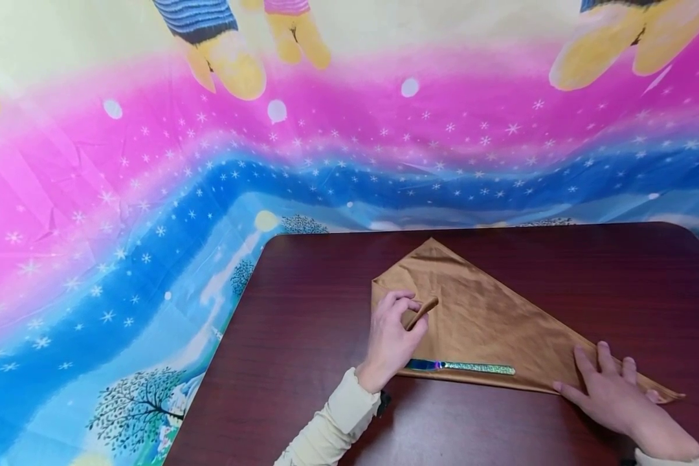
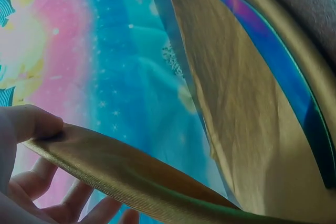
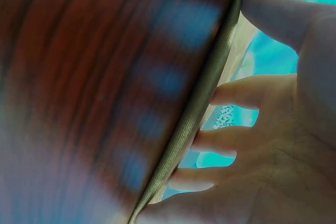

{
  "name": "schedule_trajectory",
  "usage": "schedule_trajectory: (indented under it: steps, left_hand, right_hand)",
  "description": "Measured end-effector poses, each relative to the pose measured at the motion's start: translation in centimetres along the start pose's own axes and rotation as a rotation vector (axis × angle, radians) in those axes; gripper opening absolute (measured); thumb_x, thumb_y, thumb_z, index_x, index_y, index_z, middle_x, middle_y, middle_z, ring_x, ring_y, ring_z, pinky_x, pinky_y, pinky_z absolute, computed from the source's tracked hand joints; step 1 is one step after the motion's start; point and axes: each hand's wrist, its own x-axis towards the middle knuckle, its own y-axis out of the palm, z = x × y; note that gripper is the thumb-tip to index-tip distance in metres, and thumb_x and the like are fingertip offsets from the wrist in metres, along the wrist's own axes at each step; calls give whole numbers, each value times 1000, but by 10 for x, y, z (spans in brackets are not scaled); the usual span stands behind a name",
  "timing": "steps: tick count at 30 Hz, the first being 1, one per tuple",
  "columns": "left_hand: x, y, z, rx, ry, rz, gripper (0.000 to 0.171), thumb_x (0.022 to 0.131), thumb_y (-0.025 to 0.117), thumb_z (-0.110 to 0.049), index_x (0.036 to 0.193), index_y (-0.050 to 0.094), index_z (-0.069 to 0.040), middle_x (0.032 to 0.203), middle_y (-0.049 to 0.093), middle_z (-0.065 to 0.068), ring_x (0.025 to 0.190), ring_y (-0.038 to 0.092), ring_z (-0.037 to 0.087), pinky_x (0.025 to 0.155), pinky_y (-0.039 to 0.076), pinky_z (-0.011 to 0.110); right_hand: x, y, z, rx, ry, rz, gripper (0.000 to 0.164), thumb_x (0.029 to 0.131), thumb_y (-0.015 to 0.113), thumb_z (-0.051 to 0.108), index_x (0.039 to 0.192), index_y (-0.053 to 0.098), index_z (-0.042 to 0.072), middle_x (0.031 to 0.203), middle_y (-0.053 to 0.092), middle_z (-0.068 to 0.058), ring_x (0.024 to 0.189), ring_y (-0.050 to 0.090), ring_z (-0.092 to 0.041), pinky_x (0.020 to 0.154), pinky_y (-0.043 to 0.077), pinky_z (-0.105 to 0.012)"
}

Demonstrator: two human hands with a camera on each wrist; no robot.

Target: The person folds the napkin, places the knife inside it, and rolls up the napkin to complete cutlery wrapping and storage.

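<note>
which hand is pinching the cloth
The left hand: it pinches a raised part of the brown cloth; the right hand rests spread on its narrow end.

A dark reddish-brown table (image 1: pixel 303 310) stands before a pink-and-blue backdrop (image 1: pixel 349 97) printed with snowflakes (image 1: pixel 512 129) and trees (image 1: pixel 140 408).

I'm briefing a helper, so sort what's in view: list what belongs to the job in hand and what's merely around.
In the job:
- brown cloth: the left hand pinches a flap of it; the right hand rests on it
- knife: lies on the cloth, so probably part of it

Merely around:
- dark table: just the work surface
- printed backdrop: hangs behind
</note>
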Motion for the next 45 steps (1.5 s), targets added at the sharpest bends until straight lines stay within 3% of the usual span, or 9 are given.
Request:
schedule_trajectory:
  steps: [9, 14, 20, 28, 35, 45]
  left_hand:
    - [-4, 9, -4, 52, 27, 3, 9, 77, 74, -17, 85, 70, -18, 103, 64, -3, 95, 56, 16, 80, 43, 26]
    - [-7, 15, -8, 62, 30, 65, 11, 77, 72, -16, 87, 69, -19, 98, 59, -5, 92, 53, 12, 78, 42, 20]
    - [-10, 20, -13, 48, -4, 130, 11, 78, 71, -17, 89, 68, -19, 96, 58, -6, 79, 59, 12, 60, 35, 10]
    - [-16, 30, -16, 113, -46, 185, 13, 78, 71, -20, 90, 70, -23, 92, 59, -7, 62, 45, 1, 48, 29, 11]
    - [-22, 41, -15, 191, 12, 205, 13, 77, 71, -22, 91, 69, -24, 88, 57, -10, 56, 45, 2, 46, 27, 13]
    - [-30, 48, -16, 263, 73, 264, 12, 77, 74, -25, 88, 68, -25, 88, 60, -13, 60, 55, 4, 49, 33, 15]
  right_hand:
    - [4, 5, -8, 17, 9, 35, 98, 91, 43, 67, 142, 22, -15, 142, -5, -48, 120, 1, -76, 71, 13, -90]
    - [4, 4, -8, 20, 12, 39, 98, 91, 43, 67, 142, 21, -15, 143, -7, -48, 120, 1, -76, 71, 12, -90]
    - [4, 3, -7, 27, 16, 43, 99, 92, 42, 67, 142, 20, -15, 143, -9, -47, 120, 0, -76, 72, 12, -90]
    - [4, 4, -8, 21, 16, 43, 98, 92, 42, 67, 142, 21, -15, 143, -6, -47, 121, 1, -75, 72, 14, -90]
    - [4, 5, -8, 21, 13, 39, 98, 92, 42, 67, 143, 20, -14, 143, -8, -47, 120, 1, -76, 72, 13, -90]
    - [4, 4, -8, 25, 11, 43, 98, 92, 42, 66, 143, 20, -15, 143, -9, -47, 120, 0, -76, 72, 13, -90]
